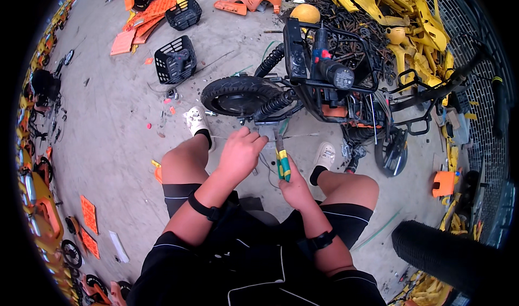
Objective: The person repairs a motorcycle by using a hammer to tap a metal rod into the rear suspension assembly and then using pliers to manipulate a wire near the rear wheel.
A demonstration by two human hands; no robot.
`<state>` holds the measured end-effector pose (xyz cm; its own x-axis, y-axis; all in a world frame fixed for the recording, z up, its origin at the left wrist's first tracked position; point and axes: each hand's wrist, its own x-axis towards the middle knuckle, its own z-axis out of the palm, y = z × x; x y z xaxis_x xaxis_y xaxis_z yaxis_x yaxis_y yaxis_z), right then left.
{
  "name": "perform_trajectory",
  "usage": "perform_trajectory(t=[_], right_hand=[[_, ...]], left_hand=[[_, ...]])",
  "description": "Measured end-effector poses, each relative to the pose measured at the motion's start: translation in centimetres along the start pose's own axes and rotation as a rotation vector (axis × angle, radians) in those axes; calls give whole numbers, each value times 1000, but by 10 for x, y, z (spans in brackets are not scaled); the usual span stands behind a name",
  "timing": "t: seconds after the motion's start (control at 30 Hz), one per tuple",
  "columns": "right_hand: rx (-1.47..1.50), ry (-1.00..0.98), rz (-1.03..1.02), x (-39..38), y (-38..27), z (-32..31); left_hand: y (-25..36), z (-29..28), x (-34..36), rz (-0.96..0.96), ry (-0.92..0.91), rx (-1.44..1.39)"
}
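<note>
Pliers (282, 164) with green and yellow handles are gripped in my right hand (296, 189), jaws pointing away from me toward the vehicle. My left hand (243, 152) is closed, fingertips pinched together just below the wheel hub; what they hold, if anything, is hidden. In front of both hands is a stripped black electric scooter frame (303, 80). Its rear wheel (238, 94) has a knobbly tyre, and a shock absorber (274, 104) runs beside it. Thin cables (268, 168) hang near the pliers.
A cordless drill (335, 73) rests on the frame's rack. Beyond it lie a heap of dark metal parts (351, 41) and yellow plastic panels (421, 35). Black baskets (175, 60) and orange panels (123, 42) sit at far left. A large black tyre (432, 252) stands near right.
</note>
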<state>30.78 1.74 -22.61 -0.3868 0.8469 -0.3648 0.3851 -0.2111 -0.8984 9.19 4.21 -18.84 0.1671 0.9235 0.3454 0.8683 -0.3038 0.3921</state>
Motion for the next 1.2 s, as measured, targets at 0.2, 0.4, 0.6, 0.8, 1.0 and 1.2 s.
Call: perform_trajectory(t=[0.2, 0.4, 0.6, 0.8, 1.0, 1.2], right_hand=[[-28, 9, 43, -2, -2, 2], [-36, 117, -106, -3, 1, 15], [143, -95, -129, -19, -40, 4], [396, -406, 83, -20, -112, -17], [578, -628, 196, 21, -87, -6], [446, -576, 291, 30, -44, 2]], left_hand=[[-3, 9, -2, -56, 11, -116], [-7, 21, -2, -254, -35, -593], [-15, 13, 2, -418, -220, -1347], [-16, -6, 4, -316, -205, -1878], [-33, 30, -22, -556, -16, -1793], [-24, 46, -47, -829, -101, -1441]])
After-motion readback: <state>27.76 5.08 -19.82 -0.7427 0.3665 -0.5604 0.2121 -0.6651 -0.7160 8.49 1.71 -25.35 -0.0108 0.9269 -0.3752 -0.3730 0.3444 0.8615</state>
